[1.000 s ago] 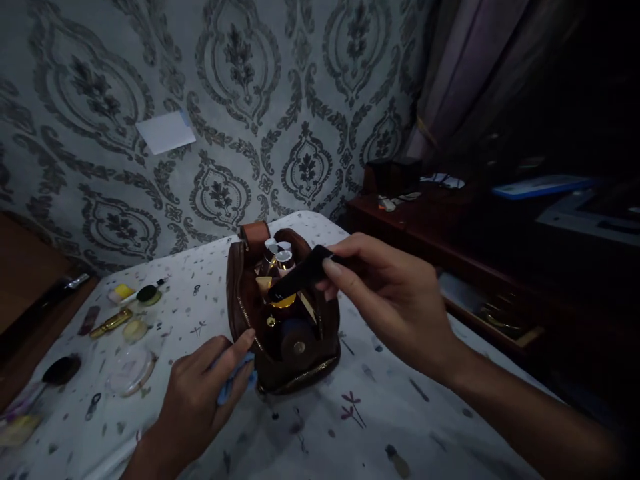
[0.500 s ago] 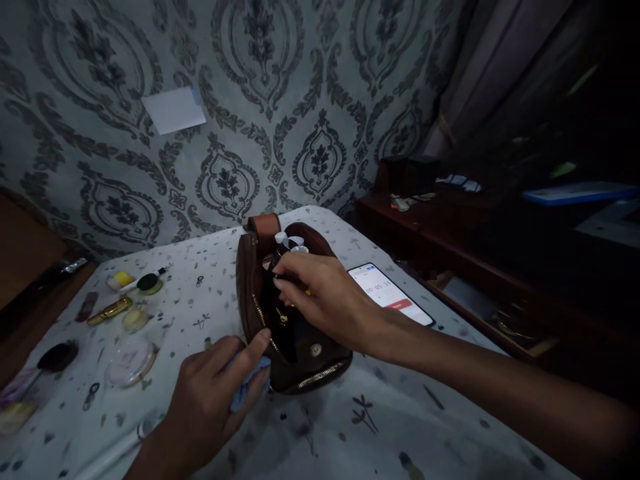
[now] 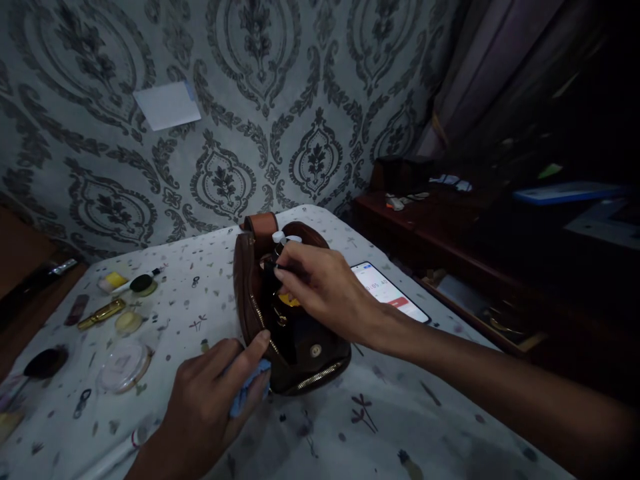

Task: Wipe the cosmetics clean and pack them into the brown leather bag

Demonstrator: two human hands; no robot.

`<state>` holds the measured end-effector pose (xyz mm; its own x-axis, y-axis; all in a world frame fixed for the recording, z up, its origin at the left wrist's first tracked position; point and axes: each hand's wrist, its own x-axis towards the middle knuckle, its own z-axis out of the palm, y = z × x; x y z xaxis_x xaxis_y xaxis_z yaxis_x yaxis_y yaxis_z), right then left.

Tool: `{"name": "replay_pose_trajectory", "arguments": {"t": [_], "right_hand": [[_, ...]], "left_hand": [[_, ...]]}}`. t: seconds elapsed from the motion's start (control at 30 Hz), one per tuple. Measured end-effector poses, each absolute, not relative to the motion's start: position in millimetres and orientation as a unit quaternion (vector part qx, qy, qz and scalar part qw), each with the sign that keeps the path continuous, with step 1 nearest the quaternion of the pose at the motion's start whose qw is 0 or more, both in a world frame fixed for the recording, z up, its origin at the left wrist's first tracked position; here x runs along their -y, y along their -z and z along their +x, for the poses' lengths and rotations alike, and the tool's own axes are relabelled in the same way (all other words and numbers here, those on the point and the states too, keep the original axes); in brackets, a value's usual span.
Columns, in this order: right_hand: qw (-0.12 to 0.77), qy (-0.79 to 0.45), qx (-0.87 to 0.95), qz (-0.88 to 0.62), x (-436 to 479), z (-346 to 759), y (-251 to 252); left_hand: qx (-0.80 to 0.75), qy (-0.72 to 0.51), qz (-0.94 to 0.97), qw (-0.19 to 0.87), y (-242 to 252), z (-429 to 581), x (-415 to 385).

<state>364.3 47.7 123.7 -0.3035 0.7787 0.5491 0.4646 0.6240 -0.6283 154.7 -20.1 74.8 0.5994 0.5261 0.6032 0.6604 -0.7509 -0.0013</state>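
A brown zip bag (image 3: 245,273) lies unzipped on the table, its gold zipper teeth showing along the rim. My left hand (image 3: 220,373) is closed around a crumpled blue cloth (image 3: 249,387), and its index finger presses on the bag's near left edge. Reaching over the bag's opening, my right hand (image 3: 320,283) has thumb and fingertips pinched around something small and dark that I cannot make out. Close to those fingers, white-capped bottles (image 3: 279,237) stand inside the bag. A yellow item (image 3: 289,300) shows beneath the hand, partly hidden.
A lit phone (image 3: 395,297) with a running timer lies right of the bag. At the left are a round clear compact (image 3: 124,367), a gold tube (image 3: 101,313), a dark-topped jar (image 3: 143,285) and a white tube (image 3: 113,460). A dark red desk (image 3: 395,227) stands right.
My right hand has shifted slightly up inside the bag opening, uncovering more of the yellow item. My left hand keeps its hold on the cloth and bag edge. The view has turned slightly right.
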Motion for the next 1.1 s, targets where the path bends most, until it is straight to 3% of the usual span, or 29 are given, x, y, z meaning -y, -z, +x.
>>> {"name": "replay_pose_trajectory", "arguments": {"t": [0.23,0.37,0.5,0.6,0.7,0.87,1.1], "right_hand": [[0.593,-0.2,0.695,-0.354,-30,383,-146],[0.648,-0.13,0.675,-0.327,-12,388,-162],[0.594,-0.025,0.745,-0.303,6,386,-176],[0.513,0.016,0.808,-0.288,17,383,-182],[0.494,0.021,0.828,-0.264,18,381,-182],[0.513,-0.037,0.828,-0.224,3,380,-168],[0.43,-0.151,0.84,-0.294,-15,380,-150]], "left_hand": [[0.349,0.317,-0.876,0.097,-79,160,23],[0.4,0.375,-0.836,0.036,-94,169,24],[0.477,0.437,-0.761,-0.044,-128,185,23],[0.448,0.449,-0.767,-0.094,-154,196,21],[0.425,0.465,-0.767,-0.12,-164,201,20],[0.416,0.519,-0.73,-0.157,-158,196,16],[0.488,0.542,-0.627,-0.274,-163,192,12]]}}
